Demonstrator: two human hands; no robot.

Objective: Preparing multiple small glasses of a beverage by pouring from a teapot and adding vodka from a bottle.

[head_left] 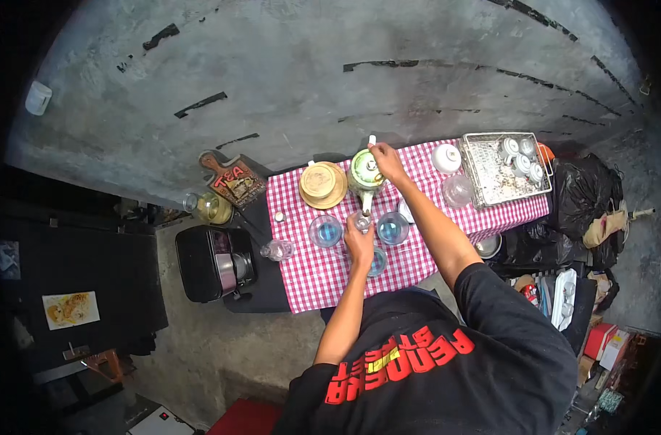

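My right hand [387,161] grips the handle of a green and white teapot [365,165] over the far middle of the table. Its spout points toward me and ends just above a small glass [363,224]. That glass is in the closed fingers of my left hand [360,245]. Whether liquid is running from the spout is too small to make out. Around my left hand stand several glasses with blue showing in them: a left glass [326,231], a right glass [393,228] and a near glass [377,262]. A pale saucer edge [406,211] shows beside my right forearm.
A red-and-white checked cloth [308,279] covers the table. On it are a woven lidded container [321,183], a white lidded jar [446,158], an empty glass [458,191], a tipped glass [277,250] and a wire tray [493,190] holding cups. A black appliance [213,263] stands left.
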